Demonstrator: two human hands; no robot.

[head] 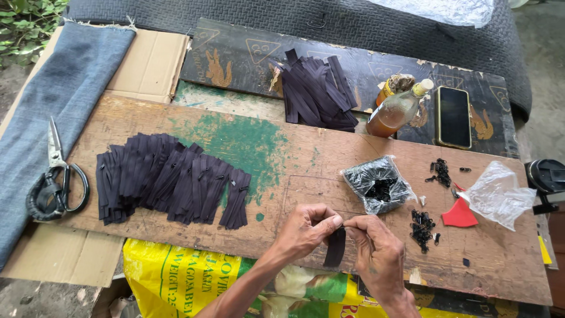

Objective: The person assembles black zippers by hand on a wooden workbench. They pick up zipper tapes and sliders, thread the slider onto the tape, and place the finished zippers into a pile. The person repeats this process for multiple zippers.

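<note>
- Left hand (307, 228): closed in a pinch on the top end of a black zipper strip (335, 247), thumb and forefinger at its left edge.
- Right hand (376, 250): fingertips pinched at the same top end from the right side, meeting the left hand's fingertips; whether a slider sits between them is too small to tell.
- Zipper strip: hangs between the two hands, long axis near vertical in the picture, its lower end toward the near edge of the surface (176, 235). Both hands are on it; neither is nearer.
- Loose sliders (422, 228): small black heap on the surface, just right of the right hand, the nearest supply to it.
- Second slider heap (440, 172): farther back and right, well apart from the hands.
- Clear bag (378, 185): lies just behind the hands, holding more small black pieces.
- Empty-looking plastic bag (499, 193): crumpled at the right, touching a red scrap (459, 215).
- Near pile of strips (170, 185): fanned out on the surface, well left of the left hand; small sliders show on several.
- Far pile of strips (318, 91): on the dark board behind the surface.
- Bottle (397, 111): amber liquid inside, leaning, beside a phone (454, 116).
- Scissors (57, 179): on blue cloth (53, 88), far left.
</note>
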